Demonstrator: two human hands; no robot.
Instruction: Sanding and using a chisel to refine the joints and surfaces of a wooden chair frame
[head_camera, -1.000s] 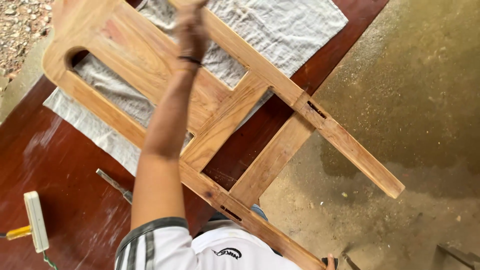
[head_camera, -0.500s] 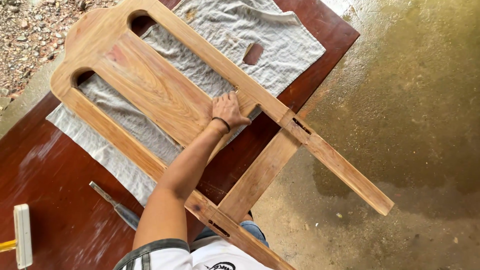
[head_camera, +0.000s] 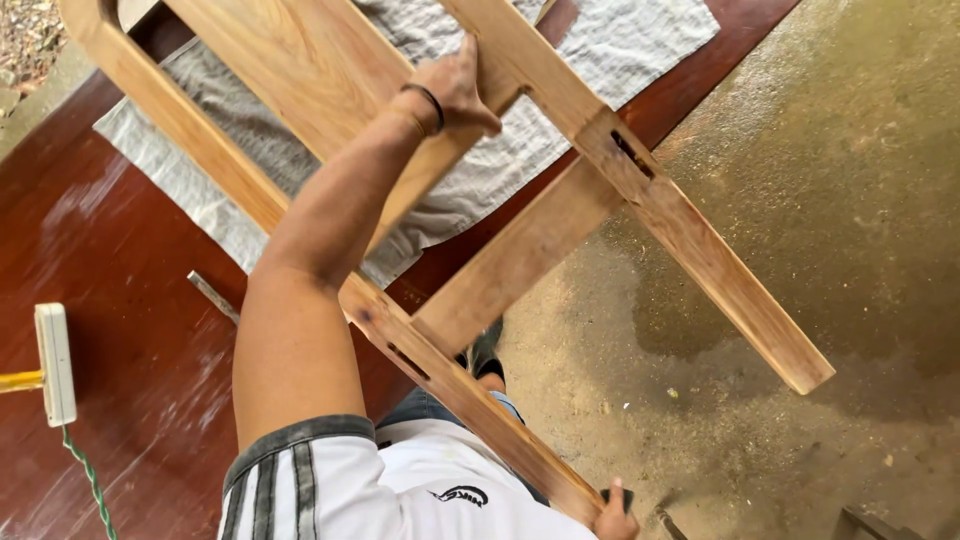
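A wooden chair-back frame (head_camera: 560, 215) of pale sanded timber lies tilted across a dark red-brown surface (head_camera: 130, 300), its two long rails running from upper left to lower right. The upper part rests over a crumpled grey-white cloth (head_camera: 640, 45) spread on that surface, while the leg ends jut past the edge, out over the stained concrete floor (head_camera: 820, 200). A cross rail joins the two legs, and dark mortise slots show in both rails.

The left hand (head_camera: 455, 90), with a dark band at the wrist, lies on the frame where the wide back slat meets the far rail; its fingers (head_camera: 470, 55) are laid close together and curl over the wood. The right hand (head_camera: 615, 515) sits at the bottom edge of the view, at the lower end of the near rail, closed around a dark object; how its fingers are set cannot be told.

On the surface to the left lies a white power strip (head_camera: 55, 365) with a green twisted cord (head_camera: 90, 480) trailing down. A slim metal tool (head_camera: 213, 296) lies just beside the forearm, partly hidden by it.
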